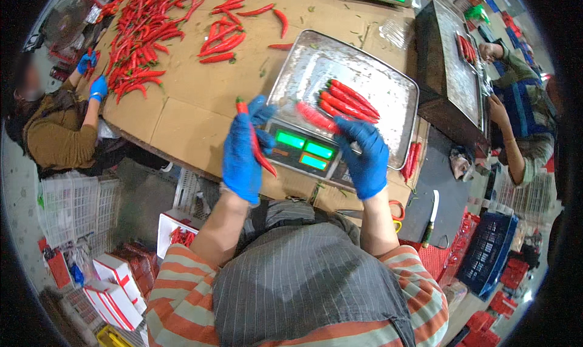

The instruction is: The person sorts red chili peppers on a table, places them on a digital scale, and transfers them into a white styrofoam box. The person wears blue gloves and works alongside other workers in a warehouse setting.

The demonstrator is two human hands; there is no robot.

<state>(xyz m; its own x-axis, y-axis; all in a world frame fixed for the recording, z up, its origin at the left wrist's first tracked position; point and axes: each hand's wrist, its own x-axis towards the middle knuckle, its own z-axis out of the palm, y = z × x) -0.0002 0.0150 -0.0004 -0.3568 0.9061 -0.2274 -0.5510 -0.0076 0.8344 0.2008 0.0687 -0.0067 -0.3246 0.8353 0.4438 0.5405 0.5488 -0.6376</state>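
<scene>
Upright in my left hand (pixel 243 162) is a red chili pepper (pixel 255 142), its green stem end pointing away from me and the fingers closed round it. My right hand (pixel 368 159) pinches the near end of another chili pepper (pixel 313 114), which is smeared by motion over the scale's metal tray (pixel 388 86). Beside it a small row of chili peppers (pixel 353 99) lies on that tray. The scale's green-lit display (pixel 303 148) faces me between my two hands.
A big heap of chilies (pixel 143 34) covers the cardboard-topped table's far left, with smaller groups (pixel 221 40) nearby. A knife (pixel 432 219) and scissors (pixel 396 216) lie at the right. Co-workers sit left (pixel 61 122) and stand right (pixel 522 116) near a metal box (pixel 446 74).
</scene>
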